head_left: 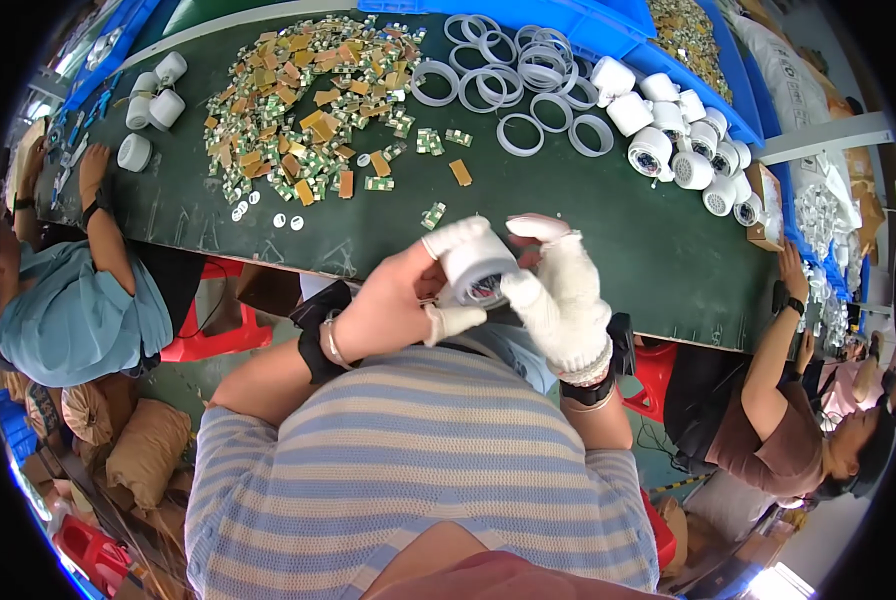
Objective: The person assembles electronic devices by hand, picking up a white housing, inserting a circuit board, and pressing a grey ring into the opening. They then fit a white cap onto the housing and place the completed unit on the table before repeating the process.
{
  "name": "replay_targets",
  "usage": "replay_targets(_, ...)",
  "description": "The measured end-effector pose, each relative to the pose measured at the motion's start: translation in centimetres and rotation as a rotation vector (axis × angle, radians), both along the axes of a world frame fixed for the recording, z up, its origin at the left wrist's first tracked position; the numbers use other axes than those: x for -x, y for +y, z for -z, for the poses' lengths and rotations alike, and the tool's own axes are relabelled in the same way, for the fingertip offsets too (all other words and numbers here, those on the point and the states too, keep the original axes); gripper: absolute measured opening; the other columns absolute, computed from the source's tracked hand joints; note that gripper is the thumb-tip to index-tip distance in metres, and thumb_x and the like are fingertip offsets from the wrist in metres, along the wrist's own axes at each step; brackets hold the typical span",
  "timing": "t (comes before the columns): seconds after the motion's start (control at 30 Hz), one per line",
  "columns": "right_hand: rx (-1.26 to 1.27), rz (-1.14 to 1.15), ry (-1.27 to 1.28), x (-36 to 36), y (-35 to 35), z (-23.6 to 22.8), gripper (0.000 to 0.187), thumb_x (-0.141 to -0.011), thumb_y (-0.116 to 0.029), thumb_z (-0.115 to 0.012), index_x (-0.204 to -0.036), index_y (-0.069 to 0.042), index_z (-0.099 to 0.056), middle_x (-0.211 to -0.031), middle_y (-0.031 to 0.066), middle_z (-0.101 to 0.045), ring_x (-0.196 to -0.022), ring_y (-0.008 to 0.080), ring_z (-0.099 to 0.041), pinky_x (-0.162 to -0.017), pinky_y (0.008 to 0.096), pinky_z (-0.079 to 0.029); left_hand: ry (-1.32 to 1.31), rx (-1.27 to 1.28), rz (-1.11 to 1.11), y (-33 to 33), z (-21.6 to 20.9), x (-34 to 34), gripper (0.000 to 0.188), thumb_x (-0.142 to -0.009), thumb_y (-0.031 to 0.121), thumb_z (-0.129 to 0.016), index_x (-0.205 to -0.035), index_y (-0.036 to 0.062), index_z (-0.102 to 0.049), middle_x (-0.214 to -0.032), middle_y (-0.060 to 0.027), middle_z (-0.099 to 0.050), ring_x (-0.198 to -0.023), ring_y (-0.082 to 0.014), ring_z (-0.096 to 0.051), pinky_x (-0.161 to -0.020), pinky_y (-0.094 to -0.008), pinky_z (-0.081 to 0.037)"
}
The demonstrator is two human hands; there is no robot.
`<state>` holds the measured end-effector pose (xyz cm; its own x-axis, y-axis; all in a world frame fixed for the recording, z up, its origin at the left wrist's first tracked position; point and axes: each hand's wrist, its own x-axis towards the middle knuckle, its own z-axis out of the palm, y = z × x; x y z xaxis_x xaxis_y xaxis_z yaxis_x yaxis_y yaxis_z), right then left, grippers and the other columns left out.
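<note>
In front of my chest, my left hand point(393, 305) is closed around a white round housing point(477, 262). White covers sit on its thumb and a fingertip. The housing's open end is tilted toward me, and dark parts with thin wires show inside it. My right hand point(570, 305), in a white knitted glove, is at the housing's right side. Its thumb touches the rim near the opening and its other fingers curl beside the housing. Whether those fingers pinch a small part is hidden.
On the green table point(388, 235) lie a heap of small circuit boards point(313, 95), white rings point(508, 80), and white housings point(683, 130) at the right. More white caps point(158, 95) stand at the left. Blue bins point(568, 25) line the back. Co-workers sit on both sides.
</note>
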<state>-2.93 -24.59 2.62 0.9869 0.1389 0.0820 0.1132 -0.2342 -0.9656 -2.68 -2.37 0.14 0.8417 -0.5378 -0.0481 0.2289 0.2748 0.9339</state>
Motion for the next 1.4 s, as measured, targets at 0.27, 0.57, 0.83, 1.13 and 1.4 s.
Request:
replay_targets(0.27, 0.353, -0.043, -0.466, -1.2, 1.4, 0.6, 0.055, -0.075, -0.035, -0.09, -0.115, -0.004, -0.067, -0.097, 0.0152, -0.067, -0.087, 0.0364, -0.065, -0.078, 0.0452, -0.054, -0.483, -0.319, 0.026, -0.8, 0.0, -0.4, 0.077, -0.082, 0.004, -0.087, -0.15, 0.0119, -0.052, -0.124, -0.0076, -0.065, -0.105, -0.0155, -0.066, -0.088, -0.0306, -0.055)
replay_targets(0.57, 0.878, -0.024, -0.265, -6.7, -6.0, 2.1, 0.039, -0.097, -0.044, -0.071, -0.093, -0.006, -0.073, -0.091, 0.0136, -0.069, -0.085, 0.0333, -0.066, -0.078, 0.0436, -0.052, -1.076, -1.274, -0.308, 5.3, -0.8, -6.8, 0.037, -0.083, 0.021, -0.083, -0.119, 0.0167, -0.073, -0.098, -0.0123, -0.064, -0.094, -0.0356, -0.06, -0.088, -0.0416, -0.051)
replay_targets(0.83, 0.746, 0.196, -0.583, -3.8, -2.8, -0.1, 0.026, -0.08, -0.017, -0.085, -0.104, -0.013, -0.076, -0.101, 0.01, -0.071, -0.097, 0.0337, -0.066, -0.086, 0.0444, -0.052, -1.205, -1.393, -0.125, 6.5, 0.6, -9.0, 0.022, -0.079, 0.006, -0.07, -0.1, 0.0056, -0.064, -0.101, -0.0116, -0.06, -0.102, -0.0332, -0.058, -0.092, -0.0437, -0.051)
replay_targets(1.13, 0.833, 0.285, -0.638, -1.8, -0.9, 2.8, 0.017, -0.08, -0.012, -0.081, -0.093, -0.014, -0.071, -0.127, 0.0051, -0.067, -0.129, 0.0366, -0.056, -0.115, 0.063, -0.037, -1.064, -1.266, -0.221, 5.4, -0.1, -8.4, 0.025, -0.088, 0.003, -0.07, -0.113, 0.0043, -0.063, -0.096, -0.0111, -0.061, -0.096, -0.0277, -0.064, -0.082, -0.0396, -0.054)
replay_targets(1.4, 0.144, -0.055, -0.228, -1.3, 0.1, -0.6, 0.011, -0.088, -0.007, -0.076, -0.098, -0.006, -0.071, -0.093, 0.0109, -0.067, -0.092, 0.028, -0.065, -0.085, 0.0378, -0.051, 0.169, 0.012, -0.133, 1.1, -0.4, -4.0, 0.025, -0.105, 0.007, -0.063, -0.129, 0.001, -0.063, -0.108, -0.01, -0.072, -0.092, -0.0182, -0.073, -0.085, -0.0305, -0.06)
